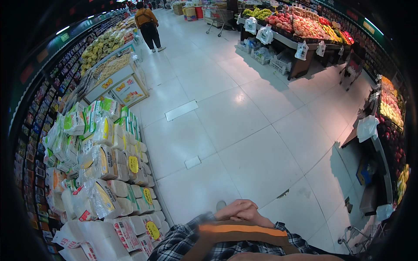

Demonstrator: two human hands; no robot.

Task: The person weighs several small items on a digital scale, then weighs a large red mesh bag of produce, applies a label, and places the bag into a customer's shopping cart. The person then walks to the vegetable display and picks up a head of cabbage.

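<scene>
My left hand [235, 208] and my right hand [250, 216] are clasped together in front of my body, at the bottom centre of the head view. The fingers are folded over each other, and no object shows in them; which hand lies on top is hard to tell. Plaid sleeves cover both forearms. A brown and orange strap [243, 230] crosses just below the hands. To the left stands a large stack of plastic-wrapped tissue packs [101, 163] with yellow tags. Pale floor tiles [228, 140] lie ahead of me.
A bin of packaged snacks [112, 76] stands beyond the tissue stack. A person [148, 27] in an orange top stands farther up the aisle. Fruit displays [307, 27] and a second produce stand [390, 120] line the right side. Shopping carts [220, 18] stand at the back and right.
</scene>
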